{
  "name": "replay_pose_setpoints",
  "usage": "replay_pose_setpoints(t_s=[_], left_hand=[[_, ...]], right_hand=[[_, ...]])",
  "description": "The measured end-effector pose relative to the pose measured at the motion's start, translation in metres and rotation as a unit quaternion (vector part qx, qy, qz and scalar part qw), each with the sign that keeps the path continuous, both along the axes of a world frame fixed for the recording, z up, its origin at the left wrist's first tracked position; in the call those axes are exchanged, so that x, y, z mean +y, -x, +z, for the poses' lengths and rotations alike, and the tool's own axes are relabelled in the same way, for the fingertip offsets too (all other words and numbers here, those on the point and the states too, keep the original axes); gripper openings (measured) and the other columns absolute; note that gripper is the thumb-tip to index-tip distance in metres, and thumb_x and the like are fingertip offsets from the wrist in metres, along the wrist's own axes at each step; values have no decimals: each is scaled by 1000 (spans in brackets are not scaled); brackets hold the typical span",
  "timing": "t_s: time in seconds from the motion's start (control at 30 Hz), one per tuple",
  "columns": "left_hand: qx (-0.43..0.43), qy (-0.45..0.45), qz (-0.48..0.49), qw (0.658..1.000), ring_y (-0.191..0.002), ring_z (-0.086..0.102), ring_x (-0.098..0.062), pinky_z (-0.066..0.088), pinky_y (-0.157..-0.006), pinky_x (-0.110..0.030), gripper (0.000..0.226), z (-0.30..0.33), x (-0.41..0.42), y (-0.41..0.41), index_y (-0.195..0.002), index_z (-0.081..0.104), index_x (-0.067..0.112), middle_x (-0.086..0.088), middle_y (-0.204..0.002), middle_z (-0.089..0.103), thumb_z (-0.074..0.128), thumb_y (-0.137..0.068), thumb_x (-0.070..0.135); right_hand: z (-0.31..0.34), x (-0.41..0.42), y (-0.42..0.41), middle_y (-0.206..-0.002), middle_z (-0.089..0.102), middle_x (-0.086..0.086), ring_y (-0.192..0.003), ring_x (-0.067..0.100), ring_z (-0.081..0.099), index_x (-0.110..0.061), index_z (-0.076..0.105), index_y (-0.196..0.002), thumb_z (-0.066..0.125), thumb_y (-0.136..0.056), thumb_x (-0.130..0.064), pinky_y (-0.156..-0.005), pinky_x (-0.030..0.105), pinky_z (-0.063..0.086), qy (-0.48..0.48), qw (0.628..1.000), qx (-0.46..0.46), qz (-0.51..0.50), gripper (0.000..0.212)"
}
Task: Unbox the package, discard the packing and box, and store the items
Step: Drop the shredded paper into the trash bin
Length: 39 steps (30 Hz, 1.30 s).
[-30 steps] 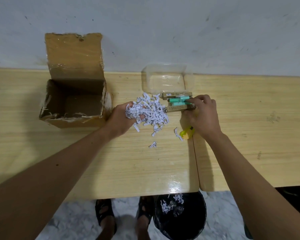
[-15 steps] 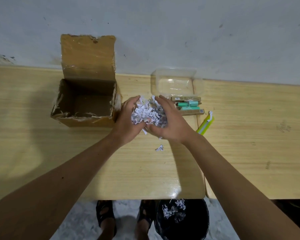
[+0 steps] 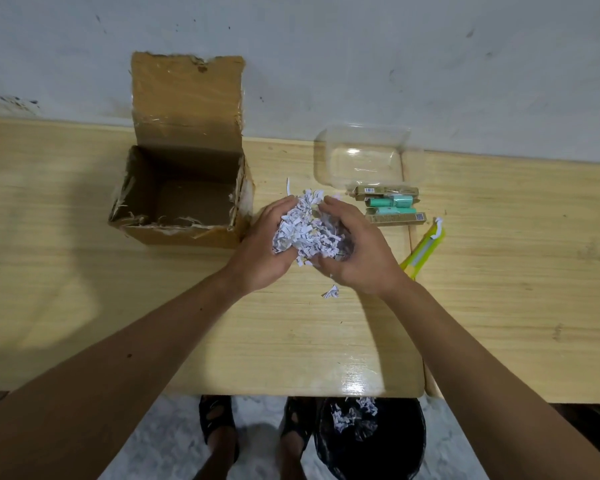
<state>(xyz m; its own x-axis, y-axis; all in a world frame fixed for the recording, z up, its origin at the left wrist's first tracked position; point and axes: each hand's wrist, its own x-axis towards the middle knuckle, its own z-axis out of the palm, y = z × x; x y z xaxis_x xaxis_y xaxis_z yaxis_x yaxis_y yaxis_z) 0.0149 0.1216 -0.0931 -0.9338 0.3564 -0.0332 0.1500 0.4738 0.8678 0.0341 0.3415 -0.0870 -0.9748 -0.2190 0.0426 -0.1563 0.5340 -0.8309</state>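
Nearest, on the floor: one black round bin point(image 3: 371, 441) holding some paper shreds. Above the pale wooden worktop point(image 3: 291, 341), left hand point(image 3: 260, 251) and right hand point(image 3: 354, 254), each grip curled around one heap of white shredded paper point(image 3: 305, 230). Light, loose, likely to spill; best scooped from beneath. One stray shred point(image 3: 331, 292). Beyond: four small packaged items point(image 3: 390, 204), one clear plastic container point(image 3: 364, 157), one open cardboard box point(image 3: 184, 188).
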Motion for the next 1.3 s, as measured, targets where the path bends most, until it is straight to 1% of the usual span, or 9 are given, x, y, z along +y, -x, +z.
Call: replay_pose_setpoints(t_s=[0.13, 0.33, 0.47, 0.67, 0.83, 0.97, 1.13, 1.2, 1.3], left_hand=[[-41, 8, -22, 999, -148, 40, -10, 35, -123, -39, 78, -2, -1, 0, -158, 36, 25, 3, -157, 45, 67, -89, 5], [-8, 34, -44, 998, -139, 52, -18, 23, -128, -47, 81, -4, -3, 0, -156, 42, 20, 5, -141, 59, 70, -83, -5], [-12, 11, -25, 1000, -125, 61, -11, 48, -109, -29, 81, -3, -8, -9, -148, 53, 20, 2, -135, 64, 68, -76, -14], [-3, -42, 18, 999, -108, 69, -20, 56, -89, -38, 62, -4, -7, -35, -124, 68, 15, -3, -115, 72, 59, -72, -17], [-7, -46, 8, 999, -93, 69, -25, 56, -79, -42, 53, -6, -11, -42, -116, 68, 13, -5, -101, 73, 60, -73, -16], [-26, -47, -17, 998, -94, 71, -23, 55, -81, -37, 49, 5, -8, -48, -116, 68, 14, -4, -101, 75, 63, -76, -14], [-71, -76, -68, 992, -84, 67, 6, 50, -75, -13, 47, 31, 20, -69, -116, 70, 13, 5, -97, 75, 64, -80, -16], [-92, -88, -92, 988, -84, 68, 7, 52, -77, -15, 45, 36, 35, -80, -116, 70, 13, 6, -97, 76, 67, -81, -15], [-123, -100, -128, 979, -99, 74, -10, 60, -90, -34, 45, 36, 62, -104, -117, 70, 17, 3, -104, 78, 72, -82, -11]], right_hand=[[0, 4, 0, -168, 31, 1, -159, 15, 20, -18, 41, -157, 88, -78, -29, -124, 29, 24, -56, 998, -8, 17, 92], [-13, 3, -13, -158, 44, 7, -148, 21, 38, -10, 41, -156, 78, -86, -21, -122, 34, 33, -76, 997, 4, 23, 80], [-15, -6, -23, -145, 55, 9, -137, 25, 44, -7, 55, -145, 71, -83, -17, -116, 16, 27, -74, 997, 20, -8, 65], [-19, -32, -44, -119, 67, 8, -111, 22, 58, -7, 68, -122, 69, -85, -8, -97, 36, 44, -74, 992, 77, -66, 37], [-12, -48, -69, -110, 71, 6, -101, 27, 67, -13, 70, -121, 66, -82, -7, -87, 45, 54, -26, 988, 5, -154, 39], [6, -49, -92, -109, 73, 5, -97, 23, 70, -13, 70, -119, 64, -80, -15, -83, 38, 56, -3, 977, -28, -210, 39], [22, -32, -128, -112, 75, 3, -101, 19, 70, -11, 71, -119, 66, -88, -7, -82, 13, 50, 5, 961, -31, -276, 33], [28, -21, -149, -112, 75, 4, -101, 18, 70, -11, 70, -121, 65, -88, -8, -84, 16, 51, 4, 953, -30, -301, 34], [38, -2, -188, -113, 75, 3, -103, 16, 70, -12, 69, -121, 64, -90, -3, -86, 27, 56, 16, 939, -43, -341, 33]])
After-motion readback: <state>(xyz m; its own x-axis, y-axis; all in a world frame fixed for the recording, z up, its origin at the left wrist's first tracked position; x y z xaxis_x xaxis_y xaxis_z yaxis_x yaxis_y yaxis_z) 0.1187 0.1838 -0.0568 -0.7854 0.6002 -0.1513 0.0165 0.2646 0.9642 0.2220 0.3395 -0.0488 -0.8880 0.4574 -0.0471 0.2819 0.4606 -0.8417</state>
